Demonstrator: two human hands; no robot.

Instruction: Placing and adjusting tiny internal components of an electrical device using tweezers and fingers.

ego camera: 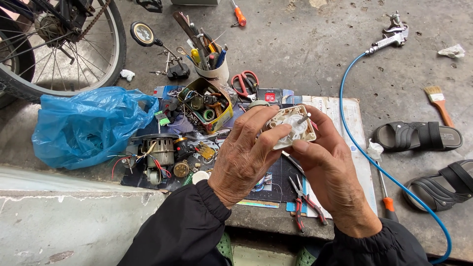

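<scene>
Head view: left hand fingers wrap white gear housing; right hand thumb and forefinger pinch its metal shaft, apparently. Best steady housing, turn shaft gently, keep gears seated.

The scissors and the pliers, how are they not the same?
The scissors have round red loop handles; the pliers have long red-and-black handles. The scissors lie up by the white cup of tools; the pliers lie near the person's right hand. Both rest untouched.
</scene>
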